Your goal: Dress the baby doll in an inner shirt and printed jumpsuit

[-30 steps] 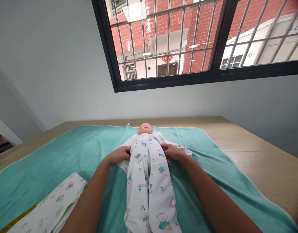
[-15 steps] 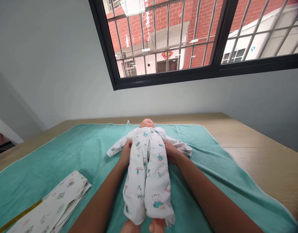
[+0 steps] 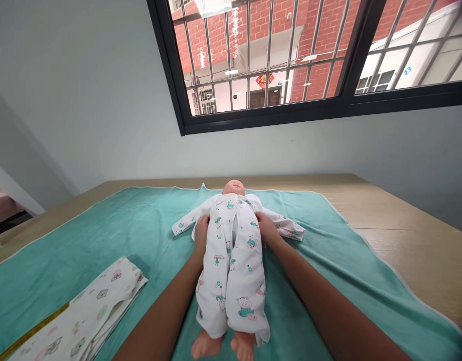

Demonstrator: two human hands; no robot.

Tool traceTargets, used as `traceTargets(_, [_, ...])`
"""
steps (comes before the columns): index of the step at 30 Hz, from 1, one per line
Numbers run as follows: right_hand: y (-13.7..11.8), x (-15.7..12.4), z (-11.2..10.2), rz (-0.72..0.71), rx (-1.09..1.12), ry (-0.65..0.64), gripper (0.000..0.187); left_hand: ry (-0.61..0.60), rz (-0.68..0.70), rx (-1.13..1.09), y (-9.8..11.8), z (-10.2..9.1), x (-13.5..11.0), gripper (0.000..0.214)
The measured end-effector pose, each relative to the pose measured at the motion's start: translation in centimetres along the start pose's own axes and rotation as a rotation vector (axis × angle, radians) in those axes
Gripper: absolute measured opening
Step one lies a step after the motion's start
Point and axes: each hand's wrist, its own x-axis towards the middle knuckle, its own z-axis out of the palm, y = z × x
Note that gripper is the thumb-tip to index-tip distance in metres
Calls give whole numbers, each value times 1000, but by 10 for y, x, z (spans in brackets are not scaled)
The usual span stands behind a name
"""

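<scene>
A baby doll (image 3: 234, 187) lies on its back on a turquoise blanket (image 3: 159, 210), head toward the wall and bare feet (image 3: 206, 345) toward me. It wears a white printed top (image 3: 191, 220) with both sleeves spread outward. White baby trousers (image 3: 246, 276) with small animal prints cover its legs and reach high up its body. My left hand (image 3: 201, 233) is closed at the left side of the trousers' waist. At the opposite side, my right hand (image 3: 267, 228) grips the waist too. The fingertips of both hands are partly hidden by cloth.
A folded white printed cloth (image 3: 99, 301) lies at the lower left, beside a yellow strip (image 3: 38, 331). Beneath the blanket is a wooden table (image 3: 381, 215). Past its far edge stand a grey wall (image 3: 283, 155) and a black-framed barred window (image 3: 268, 118).
My view has shifted slightly, so the scene sits a little higher and more to the right. More of the doll's feet shows. Both hands stay at the trousers' waist.
</scene>
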Motion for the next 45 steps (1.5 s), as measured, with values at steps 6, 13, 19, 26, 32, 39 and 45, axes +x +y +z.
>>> traceTargets(6, [0, -9, 5, -51, -278, 109, 6, 58, 44, 87, 2, 2, -2, 8])
traceTargets(13, [-1, -10, 8, -9, -276, 156, 6, 47, -106, -36, 8, -1, -5, 14])
traceTargets(19, [4, -6, 10, 20, 26, 145, 15, -61, -121, -298, 11, -5, -3, 18])
traceTargets(26, [4, 4, -14, 9, 112, -109, 17, -61, -209, -397, 12, -3, -4, 17])
traceTargets(32, [-11, 18, -49, 82, -87, -138, 14, -48, -224, -392, 23, -4, -9, 21])
traceTargets(39, [-47, 6, -22, -396, -35, 79, 23, -122, -177, -361, 22, -11, -3, 28])
traceTargets(45, [-59, -8, -9, -536, -78, -59, 25, -144, -74, -237, 18, -22, 8, 15])
